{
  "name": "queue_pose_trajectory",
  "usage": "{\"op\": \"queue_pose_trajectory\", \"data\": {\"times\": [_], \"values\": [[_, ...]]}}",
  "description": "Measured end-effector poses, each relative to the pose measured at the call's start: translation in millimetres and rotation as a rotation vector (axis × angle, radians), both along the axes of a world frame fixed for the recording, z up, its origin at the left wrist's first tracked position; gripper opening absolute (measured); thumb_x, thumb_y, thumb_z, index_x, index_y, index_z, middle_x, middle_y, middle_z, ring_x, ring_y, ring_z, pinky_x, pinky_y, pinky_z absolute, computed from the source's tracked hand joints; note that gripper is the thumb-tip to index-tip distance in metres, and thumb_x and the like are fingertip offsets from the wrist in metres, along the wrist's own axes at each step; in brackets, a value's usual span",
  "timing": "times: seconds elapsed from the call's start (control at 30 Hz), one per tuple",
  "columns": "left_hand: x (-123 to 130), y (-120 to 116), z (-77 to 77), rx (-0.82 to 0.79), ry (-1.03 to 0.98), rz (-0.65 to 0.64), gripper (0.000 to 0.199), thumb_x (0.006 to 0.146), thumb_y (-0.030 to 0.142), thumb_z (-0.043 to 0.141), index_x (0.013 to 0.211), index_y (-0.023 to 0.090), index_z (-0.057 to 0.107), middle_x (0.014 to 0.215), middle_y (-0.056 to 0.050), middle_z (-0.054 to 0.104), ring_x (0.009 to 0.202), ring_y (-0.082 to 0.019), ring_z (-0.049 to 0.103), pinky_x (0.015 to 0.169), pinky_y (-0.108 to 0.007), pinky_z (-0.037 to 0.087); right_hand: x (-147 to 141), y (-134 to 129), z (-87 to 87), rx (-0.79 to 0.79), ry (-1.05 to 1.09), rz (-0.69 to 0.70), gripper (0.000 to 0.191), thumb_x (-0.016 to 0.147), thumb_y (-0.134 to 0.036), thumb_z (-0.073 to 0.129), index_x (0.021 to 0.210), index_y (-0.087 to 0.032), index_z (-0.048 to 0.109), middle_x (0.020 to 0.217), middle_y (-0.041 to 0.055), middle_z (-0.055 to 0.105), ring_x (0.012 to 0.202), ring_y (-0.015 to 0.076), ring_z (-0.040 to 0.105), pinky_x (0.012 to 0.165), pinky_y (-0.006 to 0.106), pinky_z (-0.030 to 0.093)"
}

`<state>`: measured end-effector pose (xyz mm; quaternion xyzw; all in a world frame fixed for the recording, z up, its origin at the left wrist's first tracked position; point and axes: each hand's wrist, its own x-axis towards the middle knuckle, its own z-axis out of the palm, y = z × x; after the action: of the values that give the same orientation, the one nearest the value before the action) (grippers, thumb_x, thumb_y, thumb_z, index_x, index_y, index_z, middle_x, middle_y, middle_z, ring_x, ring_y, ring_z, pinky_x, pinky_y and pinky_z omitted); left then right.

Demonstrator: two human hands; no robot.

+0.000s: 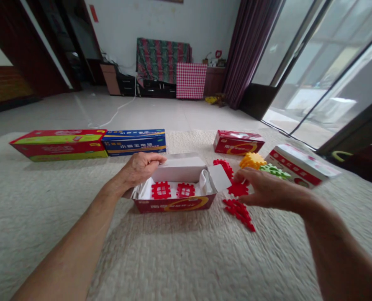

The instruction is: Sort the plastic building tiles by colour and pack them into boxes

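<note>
An open red cardboard box [173, 205] with white paper lining stands in the middle. Two red interlocking plastic blocks with window grids, one on the left [161, 190] and one on the right [186, 190], lie inside it. My left hand [140, 167] is closed on the box's raised lid flap [186, 160] at the back left corner. To the right of the box, my right hand [261, 188] has its thumb and fingers around a red toothed plastic block [237, 189]. More red blocks [239, 212] lie just in front of it, and another red piece [223, 167] lies behind.
Yellow blocks [252, 160] and green blocks [274, 170] lie beyond my right hand, beside a white and red box [301, 165]. A small red box [238, 142] stands behind. Red-green [63, 145] and blue [134, 142] boxes line the back left of the quilted cover [179, 259].
</note>
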<state>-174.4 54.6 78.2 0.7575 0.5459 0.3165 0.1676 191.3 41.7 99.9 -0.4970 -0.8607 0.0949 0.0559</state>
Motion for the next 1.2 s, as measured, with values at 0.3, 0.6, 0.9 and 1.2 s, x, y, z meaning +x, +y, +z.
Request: {"op": "queue_pose_trajectory", "data": {"times": [0.3, 0.6, 0.9, 1.2], "values": [[-4, 9, -7.8, -0.026, -0.267, -0.035, 0.032, 0.075, 0.02, 0.048, 0.091, 0.016, 0.075, 0.094, -0.005, 0.077, 0.09, -0.018, 0.069, 0.091, -0.035, 0.053, -69, -16, 51.0, 0.216, 0.169, 0.129, 0.031, 0.077, -0.039, 0.065, 0.103, -0.022, 0.066, 0.101, 0.0078, 0.067, 0.084, 0.0214, 0.062, 0.073, 0.036, 0.049], [0, 12, -9.3, -0.078, -0.461, 0.037, 0.032, 0.076, 0.013, 0.047, 0.095, 0.013, 0.073, 0.092, -0.008, 0.076, 0.088, -0.017, 0.069, 0.093, -0.039, 0.052, -160, -7, 26.1, 0.042, 0.064, 0.315, 0.024, 0.074, -0.027, 0.065, 0.097, -0.018, 0.068, 0.097, 0.0068, 0.067, 0.079, 0.0162, 0.059, 0.069, 0.027, 0.045], [2, 11, -6.6, -0.115, -0.491, 0.04, 0.034, 0.075, 0.007, 0.046, 0.093, 0.014, 0.074, 0.09, -0.006, 0.075, 0.088, -0.016, 0.069, 0.093, -0.039, 0.052, -169, -10, 30.0, 0.137, -0.082, 0.313, 0.023, 0.076, -0.021, 0.064, 0.099, -0.017, 0.066, 0.103, 0.0097, 0.066, 0.084, 0.0183, 0.061, 0.072, 0.029, 0.046], [1, 10, -6.1, -0.101, -0.468, 0.032, 0.032, 0.075, 0.008, 0.047, 0.091, 0.014, 0.074, 0.091, -0.006, 0.075, 0.088, -0.016, 0.068, 0.093, -0.039, 0.052, -180, -7, 21.7, 0.115, -0.086, 0.374, 0.031, 0.077, -0.031, 0.066, 0.103, -0.014, 0.067, 0.097, 0.0114, 0.069, 0.081, 0.0194, 0.063, 0.068, 0.029, 0.045]]}}
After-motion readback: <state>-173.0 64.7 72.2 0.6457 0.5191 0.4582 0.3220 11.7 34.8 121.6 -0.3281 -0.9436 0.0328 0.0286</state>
